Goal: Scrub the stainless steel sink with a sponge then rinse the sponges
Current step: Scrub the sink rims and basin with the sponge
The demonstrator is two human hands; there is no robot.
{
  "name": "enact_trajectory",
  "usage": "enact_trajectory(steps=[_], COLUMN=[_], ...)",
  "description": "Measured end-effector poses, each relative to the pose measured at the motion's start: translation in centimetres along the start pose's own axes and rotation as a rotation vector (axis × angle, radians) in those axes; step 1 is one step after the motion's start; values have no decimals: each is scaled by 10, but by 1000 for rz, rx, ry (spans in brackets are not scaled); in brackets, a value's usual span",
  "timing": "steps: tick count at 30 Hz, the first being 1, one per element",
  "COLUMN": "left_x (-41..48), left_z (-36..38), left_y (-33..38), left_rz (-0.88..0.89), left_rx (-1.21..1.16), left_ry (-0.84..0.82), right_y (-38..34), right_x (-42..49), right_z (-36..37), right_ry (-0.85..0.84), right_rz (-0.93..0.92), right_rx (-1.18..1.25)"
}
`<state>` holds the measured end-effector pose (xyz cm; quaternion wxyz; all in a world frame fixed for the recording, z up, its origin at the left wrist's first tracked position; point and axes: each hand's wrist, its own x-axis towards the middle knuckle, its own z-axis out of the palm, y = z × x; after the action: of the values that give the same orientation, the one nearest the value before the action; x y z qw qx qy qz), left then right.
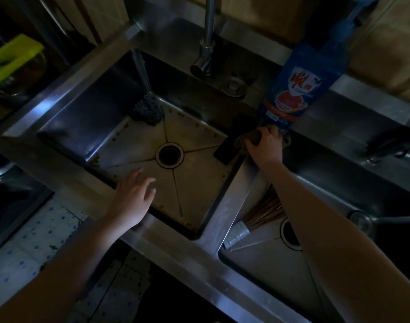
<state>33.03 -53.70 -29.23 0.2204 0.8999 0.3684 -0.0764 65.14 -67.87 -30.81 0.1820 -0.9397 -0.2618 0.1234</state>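
Landmark is the drain (169, 155) of the left basin (199, 183). Our right hand (264, 145) sits to the right of the drain, on the far end of the divider between the two basins, fingers curled down onto a dark brownish sponge or cloth (248, 138); it's too dim to say which, and grip looks like a grasp in progress, not a firm clench. Our left hand (134, 197) is below-left of the drain at the near rim, fingers spread and empty, touching nothing we can confirm. A second scrubber, a dark mesh pad (148, 110), lies up-left of the drain in the basin's far corner, with the water stream (141, 68) landing on it. Blue detergent bottle (299, 89) stands just behind the right hand. Brown residue lines the floor seams and edges around the drain. For this step: get a full-palm hold on the sponge before lifting, keep it clear of the bottle so we don't tip it, then bring it down toward the drain and work the edge grime first. Left hand likely should brace on the rim. Tap is running already, so the rinse is available.
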Motion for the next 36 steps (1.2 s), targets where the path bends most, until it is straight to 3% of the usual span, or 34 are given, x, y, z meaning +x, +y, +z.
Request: enact_trajectory(steps=[20,27,33,36], left_x=[-17,-26,-30,-28], left_z=[31,51,62,63], left_y=[52,76,85,85], left_rz=[72,142,224,273], left_rx=[50,-7,-28,-48], left_ry=[-46,-110,-106,-105], right_y=[9,15,21,22], right_x=[-75,-29,-5,-10], right_z=[13,-2,-3,2], right_ry=[34,25,40,36], right_rz=[-299,-156,-153,-169], right_rx=[257,341,91,127])
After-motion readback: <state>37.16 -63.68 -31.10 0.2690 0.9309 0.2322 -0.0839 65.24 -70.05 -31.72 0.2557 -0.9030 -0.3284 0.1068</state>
